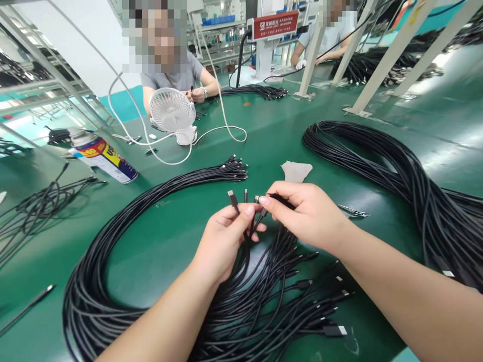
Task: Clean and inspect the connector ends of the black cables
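Black cables with metal-tipped plugs pass through my left hand, closed around them just below a USB plug that points up. Close beside it, my right hand pinches the end of a black cable between thumb and fingertips. Part of what the right hand grips is hidden behind its fingers. Beneath both hands lies a thick bundle of black cables, curving round to the left. Its near plug ends fan out to the right; the far ends lie together beyond my hands.
A second cable coil lies at the right. Tweezers and a whitish scrap are near my right hand. A white fan and a spray can stand at the back left. Across the green table sits a co-worker.
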Demonstrator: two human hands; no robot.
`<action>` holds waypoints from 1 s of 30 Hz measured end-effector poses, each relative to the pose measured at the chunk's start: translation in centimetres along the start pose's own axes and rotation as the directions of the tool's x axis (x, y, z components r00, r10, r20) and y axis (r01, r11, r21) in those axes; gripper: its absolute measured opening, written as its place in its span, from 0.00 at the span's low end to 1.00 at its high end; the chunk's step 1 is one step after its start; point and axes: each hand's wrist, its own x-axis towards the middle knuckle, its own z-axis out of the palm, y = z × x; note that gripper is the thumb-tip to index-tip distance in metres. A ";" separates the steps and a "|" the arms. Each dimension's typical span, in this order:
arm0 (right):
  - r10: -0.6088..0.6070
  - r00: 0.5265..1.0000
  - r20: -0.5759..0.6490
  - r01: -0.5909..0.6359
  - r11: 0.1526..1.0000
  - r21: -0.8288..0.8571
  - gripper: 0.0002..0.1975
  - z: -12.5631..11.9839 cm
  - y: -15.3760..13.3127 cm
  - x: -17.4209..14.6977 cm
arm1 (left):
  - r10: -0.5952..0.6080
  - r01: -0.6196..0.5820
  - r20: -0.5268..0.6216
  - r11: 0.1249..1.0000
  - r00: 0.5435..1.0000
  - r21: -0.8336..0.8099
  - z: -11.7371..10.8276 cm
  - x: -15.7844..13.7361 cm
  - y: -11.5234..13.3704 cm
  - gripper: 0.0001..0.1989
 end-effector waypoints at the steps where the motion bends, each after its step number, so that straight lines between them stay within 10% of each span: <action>1: 0.008 1.000 -0.020 -0.008 1.000 0.000 0.12 0.0 0.2 0.2 | -0.014 0.014 -0.005 0.999 1.000 -0.037 0.0 0.0 0.1 0.12; 7: -0.018 0.989 -0.147 0.016 1.000 -0.013 0.07 0.2 0.9 0.3 | -0.104 0.099 0.093 0.993 0.990 0.061 -0.1 0.0 0.2 0.16; 12: -0.004 1.000 0.021 0.000 0.986 0.164 0.07 0.2 -0.1 -0.2 | -0.098 0.048 0.176 0.962 0.979 0.270 0.0 -0.1 -0.1 0.16; 20: 0.032 0.995 0.095 -0.053 0.972 0.228 0.09 -0.2 -0.1 0.0 | -0.039 0.022 0.176 0.995 0.984 0.100 -0.1 0.0 0.0 0.12; 25: -0.150 0.988 -0.031 0.148 0.987 -0.056 0.07 -0.9 -0.3 -0.5 | -0.030 0.026 0.116 0.999 0.993 0.032 -0.2 0.1 0.1 0.11; 30: -0.343 0.939 0.031 0.315 0.818 -0.481 0.11 -0.9 0.4 -1.0 | -0.018 0.020 0.129 1.000 0.992 -0.015 -0.3 0.3 0.1 0.12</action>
